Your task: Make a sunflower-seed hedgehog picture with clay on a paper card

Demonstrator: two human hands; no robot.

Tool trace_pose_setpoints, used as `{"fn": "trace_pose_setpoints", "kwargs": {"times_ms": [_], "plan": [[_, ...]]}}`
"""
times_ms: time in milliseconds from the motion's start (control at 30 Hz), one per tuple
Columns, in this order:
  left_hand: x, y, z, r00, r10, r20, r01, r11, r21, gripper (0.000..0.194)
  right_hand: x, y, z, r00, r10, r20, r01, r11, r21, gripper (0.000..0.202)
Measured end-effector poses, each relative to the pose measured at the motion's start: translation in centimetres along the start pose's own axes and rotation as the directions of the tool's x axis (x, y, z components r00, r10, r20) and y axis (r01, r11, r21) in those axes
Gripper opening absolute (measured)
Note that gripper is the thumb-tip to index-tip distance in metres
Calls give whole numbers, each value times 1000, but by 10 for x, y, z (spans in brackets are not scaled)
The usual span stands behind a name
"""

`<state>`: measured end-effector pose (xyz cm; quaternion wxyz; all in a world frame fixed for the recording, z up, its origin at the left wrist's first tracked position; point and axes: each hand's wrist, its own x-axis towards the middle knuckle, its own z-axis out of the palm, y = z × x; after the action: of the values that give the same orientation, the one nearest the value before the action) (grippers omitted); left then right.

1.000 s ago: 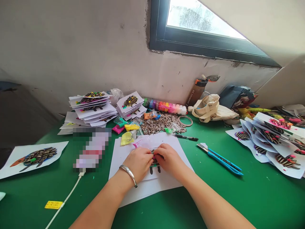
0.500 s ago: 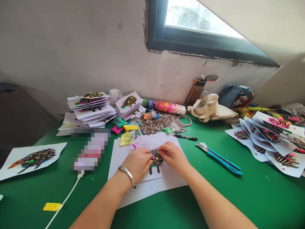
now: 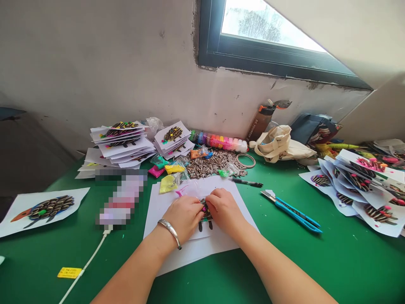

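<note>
A seed picture (image 3: 205, 215) with dark painted legs lies on white paper sheets (image 3: 183, 257) in front of me. Striped seeds cover its body, with small pink and yellow dabs on them. My left hand (image 3: 185, 215), wearing a silver bracelet (image 3: 170, 231), rests at the picture's left side with its fingers curled together. Over the right part of the body, my right hand (image 3: 224, 211) has its fingertips pinched close to the left ones. Whatever the fingertips hold is hidden. A pink clay packet (image 3: 186, 190) lies just beyond my left hand.
Beyond the sheets lie loose sunflower seeds (image 3: 209, 164), a yellow clay packet (image 3: 167, 184), a tape roll (image 3: 246, 160) and a black pen (image 3: 247, 182). A blue utility knife (image 3: 294, 213) is at right. Finished picture stacks (image 3: 125, 145) stand at back left, others (image 3: 360, 185) at right.
My right hand has moved left across the seed picture, up to my left fingertips, covering more of the seeds. The left hand stays almost where it was.
</note>
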<state>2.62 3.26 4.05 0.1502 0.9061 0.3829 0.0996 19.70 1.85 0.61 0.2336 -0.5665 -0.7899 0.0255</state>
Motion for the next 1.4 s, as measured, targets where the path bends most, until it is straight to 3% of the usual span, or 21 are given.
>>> {"fn": "trace_pose_setpoints", "kwargs": {"times_ms": [233,667,967,1233,1400], "plan": [[-1,0,0,1000,0,-15,0,1000,-23,21,-4,3,-6,1000,10,8,-11,978,210,24],[-1,1,-1,1000,-3,-13,3,999,-45,20,-5,2,-12,998,58,17,-60,938,342,29],[-1,-1,-1,1000,-13,-13,12,999,-42,21,-7,-10,-21,996,-55,64,46,989,137,37],[-1,-1,-1,1000,-2,-9,2,999,-38,21,-8,-2,-20,1000,8,20,-13,972,234,34],[-1,0,0,1000,-7,-5,7,1000,-26,21,-9,2,-17,999,-24,-27,29,972,233,36]]}}
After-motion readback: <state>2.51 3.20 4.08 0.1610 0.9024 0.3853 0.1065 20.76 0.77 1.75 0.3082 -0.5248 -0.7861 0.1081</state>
